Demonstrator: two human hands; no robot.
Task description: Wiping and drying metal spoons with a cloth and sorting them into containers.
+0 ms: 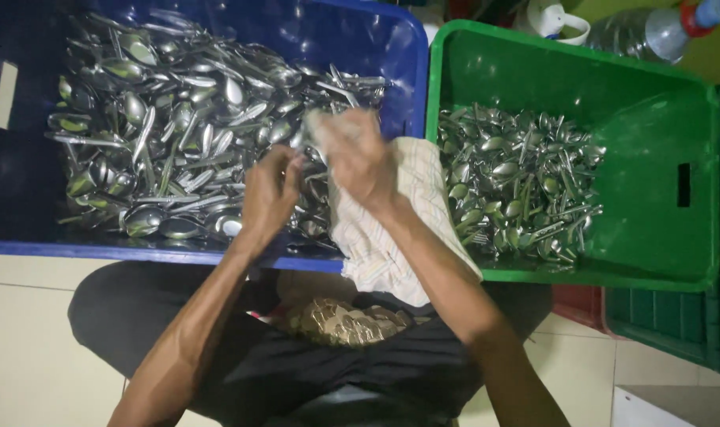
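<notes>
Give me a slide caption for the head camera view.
Both hands, left and right, work a striped cloth between a blue crate and green crate of steel spoons.

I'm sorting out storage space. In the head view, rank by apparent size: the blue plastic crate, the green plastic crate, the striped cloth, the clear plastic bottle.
1. Blue plastic crate, cut off by the frame.
2. Green plastic crate, close behind; unsure.
3. Striped cloth.
4. Clear plastic bottle, farther away, partly cropped.

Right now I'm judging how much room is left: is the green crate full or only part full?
Part full. The spoons lie heaped on the left of the green crate; its right side shows bare floor.
</notes>
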